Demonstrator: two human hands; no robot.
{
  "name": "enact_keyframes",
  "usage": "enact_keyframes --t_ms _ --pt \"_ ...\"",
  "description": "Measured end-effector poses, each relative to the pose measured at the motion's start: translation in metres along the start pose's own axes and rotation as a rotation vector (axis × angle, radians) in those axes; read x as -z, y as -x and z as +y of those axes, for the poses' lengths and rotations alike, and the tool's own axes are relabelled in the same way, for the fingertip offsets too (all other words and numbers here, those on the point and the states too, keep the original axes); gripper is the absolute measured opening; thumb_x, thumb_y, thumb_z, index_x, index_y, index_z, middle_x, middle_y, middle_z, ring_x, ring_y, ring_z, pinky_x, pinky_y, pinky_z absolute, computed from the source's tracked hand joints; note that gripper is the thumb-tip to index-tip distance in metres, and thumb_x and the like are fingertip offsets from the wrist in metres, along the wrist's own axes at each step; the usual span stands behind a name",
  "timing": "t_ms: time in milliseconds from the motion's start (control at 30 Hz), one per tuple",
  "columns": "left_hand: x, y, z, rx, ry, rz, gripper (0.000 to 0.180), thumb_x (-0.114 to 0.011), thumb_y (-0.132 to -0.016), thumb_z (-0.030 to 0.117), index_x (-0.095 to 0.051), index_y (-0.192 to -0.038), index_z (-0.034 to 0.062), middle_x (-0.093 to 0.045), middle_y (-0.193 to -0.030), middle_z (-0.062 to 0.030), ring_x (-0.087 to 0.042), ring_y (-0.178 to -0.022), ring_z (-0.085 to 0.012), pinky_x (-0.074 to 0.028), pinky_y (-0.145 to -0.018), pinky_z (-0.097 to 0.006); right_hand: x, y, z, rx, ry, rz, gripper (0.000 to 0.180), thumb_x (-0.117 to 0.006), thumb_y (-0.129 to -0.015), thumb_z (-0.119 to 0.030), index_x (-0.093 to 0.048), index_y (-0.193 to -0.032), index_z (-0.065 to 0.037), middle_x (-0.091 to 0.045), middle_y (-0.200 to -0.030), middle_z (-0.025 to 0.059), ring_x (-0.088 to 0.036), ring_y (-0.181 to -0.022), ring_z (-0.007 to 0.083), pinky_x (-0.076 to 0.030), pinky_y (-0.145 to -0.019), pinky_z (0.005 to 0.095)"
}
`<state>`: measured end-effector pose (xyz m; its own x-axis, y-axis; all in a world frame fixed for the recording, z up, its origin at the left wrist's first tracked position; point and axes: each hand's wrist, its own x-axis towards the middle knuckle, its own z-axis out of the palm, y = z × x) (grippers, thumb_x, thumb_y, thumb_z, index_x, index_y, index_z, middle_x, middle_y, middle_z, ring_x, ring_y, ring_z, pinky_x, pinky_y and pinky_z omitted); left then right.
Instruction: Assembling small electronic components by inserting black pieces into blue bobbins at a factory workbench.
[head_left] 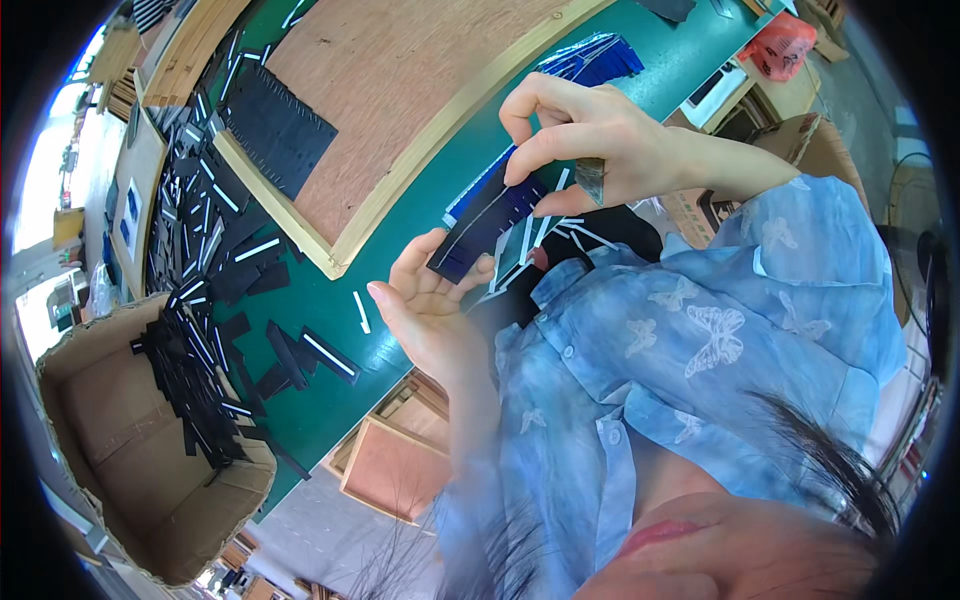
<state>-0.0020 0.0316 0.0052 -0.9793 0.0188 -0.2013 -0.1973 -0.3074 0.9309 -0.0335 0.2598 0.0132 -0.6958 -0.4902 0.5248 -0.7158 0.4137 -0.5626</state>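
Both my hands are raised over the near edge of the green table, with a dark flexible strip [487, 226] between them. Short slits run along one long edge of it. My right hand [600, 135] pinches its upper end between thumb and fingers. A small grey-brown pointed piece [590, 181] sticks out from under that palm; its kind is unclear. My left hand [435, 315] is cupped at the strip's lower end, which sits among its fingers while the thumb stands apart. Behind the strip, a blue piece [468, 190] lies on the table, partly covered.
A wood-framed board [400, 90] takes up the far table [330, 300], with a black slitted sheet [275, 130] on it. Black strips [205, 225], some white-lined, heap at left and spill into a cardboard box [110, 425]. A blue stack [590, 60] lies beyond my right hand.
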Motion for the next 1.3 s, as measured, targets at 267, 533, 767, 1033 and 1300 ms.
enact_keyframes --t_ms 267,533,767,1033,1300 --pt "0.0 -0.001 -0.002 -0.003 0.016 0.003 0.065 -0.021 -0.098 0.048 -0.053 -0.107 -0.0085 -0.063 -0.09 -0.024 -0.065 -0.069 -0.0282 -0.055 -0.061 -0.032 -0.003 -0.002 -0.001 -0.032 -0.021 -0.03 0.038 -0.08 -0.063 -0.011 -0.064 -0.098 -0.01 -0.046 -0.097 0.0045 -0.041 -0.061 0.0127 -0.036 -0.053 0.0247" --pt "-0.008 0.003 0.002 -0.059 -0.184 -0.013 0.036 -0.043 -0.098 0.026 -0.055 -0.106 -0.007 -0.064 -0.087 -0.0185 -0.065 -0.066 -0.0221 -0.056 -0.059 -0.027 0.006 -0.006 -0.016 -0.181 -0.054 -0.046 0.03 -0.079 -0.061 -0.013 -0.065 -0.088 -0.013 -0.05 -0.096 0.0013 -0.054 -0.075 0.0184 -0.046 -0.063 0.031" --pt "-0.006 0.01 0.011 0.022 -0.081 0.044 0.028 -0.049 -0.096 0.018 -0.055 -0.106 -0.0066 -0.064 -0.085 -0.0157 -0.065 -0.065 -0.0196 -0.056 -0.057 -0.024 0.004 -0.015 -0.02 -0.171 -0.085 -0.07 0.023 -0.077 -0.064 -0.018 -0.065 -0.084 -0.012 -0.052 -0.097 0.0018 -0.059 -0.081 0.0201 -0.046 -0.063 0.0329" --pt "0.002 0.005 0.012 0.035 -0.076 -0.014 0.029 -0.05 -0.096 0.02 -0.055 -0.106 -0.0064 -0.063 -0.085 -0.0157 -0.064 -0.065 -0.0193 -0.055 -0.057 -0.024 0.01 -0.016 -0.033 -0.172 0.067 -0.114 0.026 -0.077 -0.063 -0.017 -0.064 -0.083 -0.011 -0.051 -0.095 0.0019 -0.059 -0.072 0.0217 -0.046 -0.059 0.0343" --pt "0.009 -0.002 0.009 0.054 -0.024 -0.055 0.029 -0.05 -0.096 0.02 -0.055 -0.106 -0.0056 -0.063 -0.087 -0.0154 -0.064 -0.065 -0.0185 -0.055 -0.057 -0.024 0.005 -0.016 -0.027 -0.126 -0.001 -0.034 0.026 -0.078 -0.063 -0.019 -0.064 -0.084 -0.012 -0.052 -0.096 0.0008 -0.06 -0.075 0.0204 -0.047 -0.058 0.0334"
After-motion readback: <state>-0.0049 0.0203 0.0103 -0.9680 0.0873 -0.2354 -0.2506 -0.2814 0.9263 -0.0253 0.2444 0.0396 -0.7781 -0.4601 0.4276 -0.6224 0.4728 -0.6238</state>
